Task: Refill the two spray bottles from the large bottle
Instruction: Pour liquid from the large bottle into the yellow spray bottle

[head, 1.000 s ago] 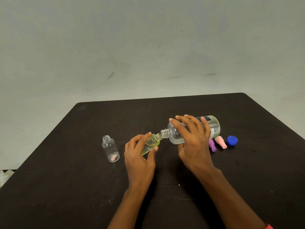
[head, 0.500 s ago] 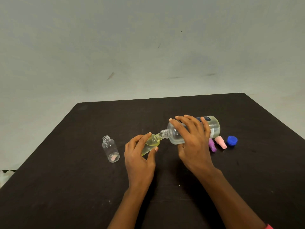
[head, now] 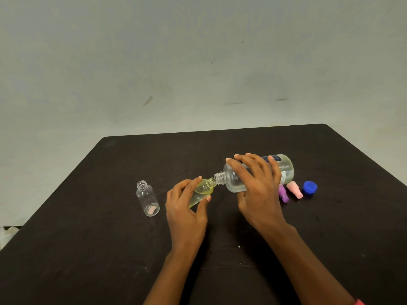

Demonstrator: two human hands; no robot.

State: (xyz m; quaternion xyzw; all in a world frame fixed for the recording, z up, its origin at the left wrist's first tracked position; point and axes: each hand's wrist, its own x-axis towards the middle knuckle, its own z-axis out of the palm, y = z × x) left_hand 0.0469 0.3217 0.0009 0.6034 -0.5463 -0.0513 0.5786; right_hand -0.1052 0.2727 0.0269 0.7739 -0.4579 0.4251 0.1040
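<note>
Barely anything is changing — right grip [head: 257, 190] clasping tilted large bottle [head: 285, 170], left grip [head: 185, 209] holding spray bottle [head: 201, 190]. First refill is continuing.

A person's right hand [head: 257, 190] tips a large clear plastic bottle [head: 284, 170] neck-to-neck against a small yellow-filled bottle [head: 201, 190] gripped in the left hand [head: 185, 212] over a black table [head: 88, 249].
</note>
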